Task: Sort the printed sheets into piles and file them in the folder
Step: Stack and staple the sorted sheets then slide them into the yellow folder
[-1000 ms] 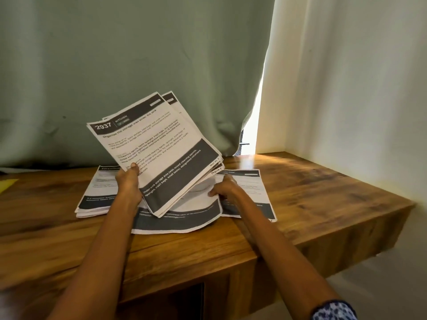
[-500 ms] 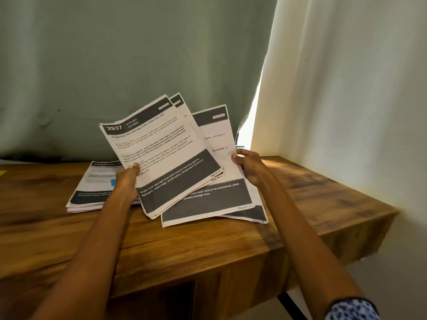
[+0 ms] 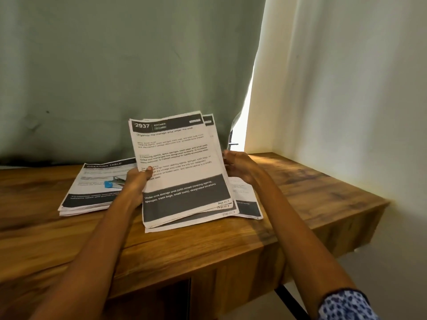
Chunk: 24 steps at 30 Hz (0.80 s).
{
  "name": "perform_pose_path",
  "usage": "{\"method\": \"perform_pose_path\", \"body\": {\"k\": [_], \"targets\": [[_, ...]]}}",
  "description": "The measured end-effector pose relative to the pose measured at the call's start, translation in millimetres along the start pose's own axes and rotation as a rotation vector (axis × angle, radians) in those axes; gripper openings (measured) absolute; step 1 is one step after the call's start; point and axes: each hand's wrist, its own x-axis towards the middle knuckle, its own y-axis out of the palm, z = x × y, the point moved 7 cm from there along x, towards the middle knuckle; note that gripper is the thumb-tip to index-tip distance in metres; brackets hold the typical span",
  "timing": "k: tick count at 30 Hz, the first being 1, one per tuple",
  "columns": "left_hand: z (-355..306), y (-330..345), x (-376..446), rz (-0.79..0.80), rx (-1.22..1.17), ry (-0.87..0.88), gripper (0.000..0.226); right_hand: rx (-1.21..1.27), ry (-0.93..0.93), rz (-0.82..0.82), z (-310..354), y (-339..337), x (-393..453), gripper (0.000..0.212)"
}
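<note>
A bundle of printed sheets (image 3: 180, 167), its top page headed "2937 KITCHEN", stands tilted with its lower edge on the wooden desk (image 3: 312, 195). My left hand (image 3: 137, 181) grips its left edge, thumb on the front. My right hand (image 3: 240, 168) holds its right edge from behind. A single sheet (image 3: 248, 204) lies flat under and to the right of the bundle. At the left lies a second pile (image 3: 92, 188), topped by a "DRESSING TABLE" page. No folder is in view.
A small blue and silver stapler (image 3: 114, 183) rests on the left pile. A green curtain (image 3: 115, 77) hangs behind the desk, a white wall (image 3: 346, 100) closes the right side. The desk's front and right edges drop off.
The right hand brought a separate sheet in behind the left hand's sheets, and both hands now square them as one bundle, turned upright on the desk.
</note>
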Motion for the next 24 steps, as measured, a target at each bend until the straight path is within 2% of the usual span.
{"method": "perform_pose_path", "body": {"k": [6, 7, 10, 13, 14, 16, 18, 21, 24], "targets": [[1.1, -1.3, 3.6, -0.029, 0.013, 0.021, 0.033, -0.246, 0.408, -0.226, -73.4, -75.0, -1.6, 0.058], [1.4, -0.2, 3.5, -0.023, 0.014, 0.025, 0.033, -0.254, 0.43, -0.282, -81.4, -80.0, -3.7, 0.063], [1.4, 1.4, 3.2, -0.014, 0.024, 0.035, 0.034, -0.425, 0.334, -0.341, -83.9, -75.5, -1.3, 0.068], [1.6, 0.1, 2.1, -0.024, 0.036, 0.025, 0.035, -0.866, 0.262, -0.305, -80.2, -59.5, 0.2, 0.076], [1.5, -0.6, 1.7, -0.031, 0.039, 0.023, 0.035, -0.942, 0.248, -0.319, -77.6, -56.5, -1.1, 0.08], [0.9, -4.4, 1.5, -0.051, 0.03, 0.021, 0.035, -0.921, 0.221, -0.345, -71.6, -53.1, -5.0, 0.082], [0.2, -7.0, 2.3, -0.057, 0.016, 0.02, 0.034, -0.814, 0.232, -0.354, -71.3, -58.3, -6.4, 0.075], [-1.3, -8.2, 1.5, -0.056, 0.003, 0.024, 0.035, -0.532, 0.297, -0.301, -79.9, -67.6, -12.0, 0.065], [-3.3, -8.3, 1.5, -0.047, -0.035, 0.037, 0.036, -0.248, 0.314, -0.241, -83.1, -70.0, -19.4, 0.036]]}}
